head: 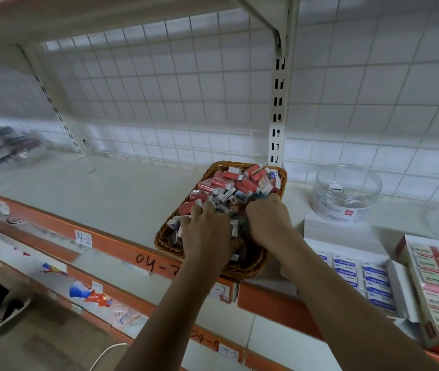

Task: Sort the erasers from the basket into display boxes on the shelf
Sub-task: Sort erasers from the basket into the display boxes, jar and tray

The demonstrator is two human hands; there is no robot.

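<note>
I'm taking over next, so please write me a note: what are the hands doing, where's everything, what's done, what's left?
Left hand and right hand: both dug into the pile in the brown woven wicker basket on the shelf; any grip is hidden.
Small red and blue-white sleeved erasers: heaped in the basket.
White display box of blue-labelled erasers and red-edged display box: right of the basket.
Done: rows in both boxes.
Left: sort the heap.

We saw red-and-white erasers in a brown woven basket, a white shelf edged orange, and blue-printed rows in a white display box.
</note>
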